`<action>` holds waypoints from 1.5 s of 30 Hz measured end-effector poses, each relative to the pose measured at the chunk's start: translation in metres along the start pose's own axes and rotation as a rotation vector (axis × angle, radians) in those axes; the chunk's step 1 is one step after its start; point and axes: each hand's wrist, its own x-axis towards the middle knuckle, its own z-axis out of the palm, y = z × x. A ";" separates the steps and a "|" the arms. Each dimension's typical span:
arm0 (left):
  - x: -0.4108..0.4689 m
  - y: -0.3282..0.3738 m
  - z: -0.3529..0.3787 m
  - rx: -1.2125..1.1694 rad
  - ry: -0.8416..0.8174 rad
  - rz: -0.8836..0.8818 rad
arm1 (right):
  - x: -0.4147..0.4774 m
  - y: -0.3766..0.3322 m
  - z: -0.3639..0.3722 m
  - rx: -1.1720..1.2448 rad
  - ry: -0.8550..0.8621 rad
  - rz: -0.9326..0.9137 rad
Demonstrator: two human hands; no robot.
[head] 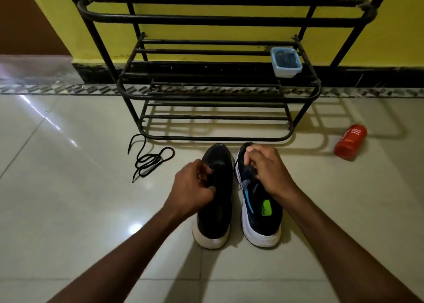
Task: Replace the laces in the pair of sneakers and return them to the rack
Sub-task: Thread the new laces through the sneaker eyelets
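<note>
Two dark sneakers with white soles stand side by side on the tiled floor, toes toward the rack. My left hand (195, 185) pinches the lacing on the left sneaker (215, 213). My right hand (266, 169) lies over the front of the right sneaker (261, 217), fingers curled on its lace area; what it pinches is hidden. A loose black lace (149, 159) lies coiled on the floor to the left of the shoes. The black metal rack (215, 91) stands just beyond them against the yellow wall.
A small light-blue plastic tub (286, 62) with dark contents sits at the right end of a middle rack shelf. A red bottle (350, 144) lies on the floor to the right of the rack. Glossy tiles surround the shoes.
</note>
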 end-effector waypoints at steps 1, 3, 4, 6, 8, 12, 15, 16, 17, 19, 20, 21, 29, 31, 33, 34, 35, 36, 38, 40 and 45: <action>-0.003 -0.002 0.002 0.041 0.035 0.029 | 0.001 0.002 0.003 -0.038 -0.021 0.006; -0.006 -0.006 0.004 0.074 0.089 0.054 | 0.003 0.009 0.008 -0.190 -0.057 -0.016; -0.005 -0.007 0.005 0.082 0.105 0.055 | 0.003 0.011 0.010 -0.281 -0.045 -0.026; -0.005 -0.008 0.006 0.046 0.125 0.020 | 0.000 0.009 0.014 -0.360 -0.042 -0.051; -0.004 -0.011 0.006 -0.027 0.117 -0.051 | -0.004 0.006 0.017 -0.296 -0.057 -0.031; 0.000 -0.022 0.006 -0.192 0.084 -0.167 | -0.008 0.006 0.023 -0.138 -0.016 -0.005; 0.003 -0.027 0.005 -0.417 0.022 -0.267 | -0.008 0.008 0.029 -0.079 0.018 0.009; 0.003 -0.027 0.004 -0.492 0.000 -0.297 | -0.008 0.009 0.031 -0.067 0.024 0.014; 0.004 -0.027 0.004 -0.551 -0.014 -0.320 | -0.008 0.009 0.034 -0.064 0.024 0.016; 0.005 -0.029 0.003 -0.627 -0.029 -0.347 | -0.008 0.010 0.042 -0.089 0.022 0.007; 0.005 -0.029 0.003 -0.649 -0.033 -0.352 | -0.008 0.010 0.046 -0.124 0.026 -0.009; 0.004 -0.030 0.003 -0.660 -0.035 -0.355 | -0.008 0.011 0.049 -0.180 0.030 -0.038; 0.005 -0.035 0.003 -0.697 -0.060 -0.341 | -0.005 0.008 0.051 -0.448 -0.007 -0.087; 0.005 -0.035 0.003 -0.703 -0.067 -0.330 | -0.003 0.007 0.050 -0.464 -0.028 -0.101; 0.005 -0.035 0.003 -0.696 -0.068 -0.320 | 0.001 0.005 0.051 -0.497 -0.055 -0.115; 0.005 -0.035 0.003 -0.691 -0.070 -0.315 | 0.002 0.004 0.051 -0.512 -0.056 -0.119; 0.006 -0.035 0.003 -0.690 -0.072 -0.312 | 0.004 0.003 0.051 -0.519 -0.054 -0.122; 0.005 -0.035 0.003 -0.692 -0.072 -0.312 | 0.005 0.002 0.052 -0.519 -0.049 -0.122; 0.005 -0.036 0.002 -0.700 -0.072 -0.313 | 0.005 0.004 0.054 -0.522 -0.036 -0.123; 0.005 -0.036 0.002 -0.704 -0.069 -0.311 | 0.004 0.007 0.056 -0.544 -0.028 -0.135; 0.005 -0.034 0.006 -0.685 -0.036 -0.294 | 0.002 0.011 0.060 -0.488 -0.003 -0.115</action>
